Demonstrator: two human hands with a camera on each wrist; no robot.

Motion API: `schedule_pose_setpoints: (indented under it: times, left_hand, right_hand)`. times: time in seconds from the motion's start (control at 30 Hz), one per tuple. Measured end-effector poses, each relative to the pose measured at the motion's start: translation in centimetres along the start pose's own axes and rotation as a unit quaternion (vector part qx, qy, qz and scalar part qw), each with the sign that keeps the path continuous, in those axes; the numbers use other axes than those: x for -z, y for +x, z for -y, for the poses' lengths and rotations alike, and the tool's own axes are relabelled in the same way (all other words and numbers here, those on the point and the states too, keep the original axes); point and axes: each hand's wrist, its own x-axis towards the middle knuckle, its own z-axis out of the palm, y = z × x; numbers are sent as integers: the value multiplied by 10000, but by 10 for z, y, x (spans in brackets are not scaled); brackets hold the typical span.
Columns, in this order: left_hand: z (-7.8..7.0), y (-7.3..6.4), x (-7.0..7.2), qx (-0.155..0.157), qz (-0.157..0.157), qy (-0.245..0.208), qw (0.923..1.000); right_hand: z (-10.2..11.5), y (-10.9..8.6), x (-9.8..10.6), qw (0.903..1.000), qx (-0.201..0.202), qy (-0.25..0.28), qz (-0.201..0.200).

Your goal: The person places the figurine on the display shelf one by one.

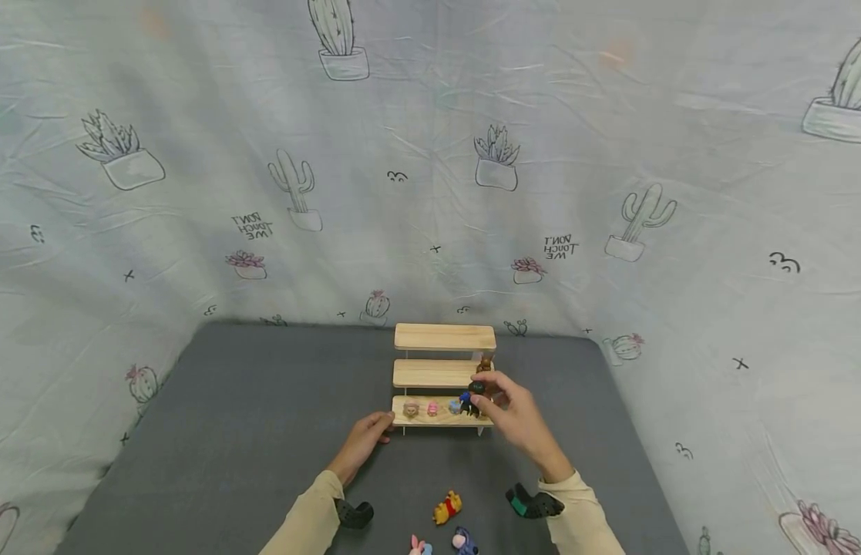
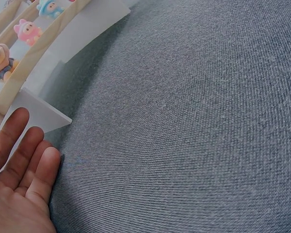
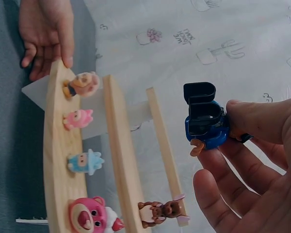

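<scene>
Right hand [image 1: 519,415], right of lower centre in the head view: thumb and fingers pinched a blue-and-black toy [image 3: 213,138], little finger held away from it. Head view put the toy over the right end of the lowest shelf [image 3: 58,160]; right wrist view had it right of centre, cloth backdrop [image 1: 430,216] showing between it and the boards.

Left hand [image 1: 363,445], lower centre-left of the head view: thumb rested on the left end of the lowest shelf, the other fingers loosely extended beside a white support [image 2: 39,111].

Lowest shelf, running top to bottom at the left of the right wrist view: tan-headed figure [image 3: 85,86], pink figure [image 3: 77,119], light-blue figure [image 3: 86,162], then a larger pink bear [image 3: 87,216]. Brown figure [image 3: 160,213] stood on the right end of the middle shelf [image 1: 430,373]; top shelf [image 1: 444,337] behind.

Bottom centre of the head view, on the grey table [image 1: 264,416]: yellow bear [image 1: 447,507] in a red shirt, lying tilted; below it, a pink rabbit [image 1: 418,545], partly cut off, and a blue donkey [image 1: 463,541].
</scene>
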Motion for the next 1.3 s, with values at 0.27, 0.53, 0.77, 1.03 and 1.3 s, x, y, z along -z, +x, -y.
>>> schedule_pose_setpoints:
  times: [0.27,0.53,0.77,1.03,1.3]
  left_hand:
    - [1,6,-2,-21,-11,-35,10000]
    - [0,2,-1,-31,14,-27,10000]
    - [-3,-6,-2,35,18,-37,10000]
    - [-3,-10,3,103,145,86,9998]
    - [-2,-11,5,101,181,130,9997]
  right_hand:
    - [0,15,8,9995,318,-52,67]
    - [11,29,14,9974,669,-229,-159]
    - [21,39,17,9953,807,-489,-203]
    - [33,46,19,9939,758,-777,-168]
    - [36,53,16,9946,650,-796,-161]
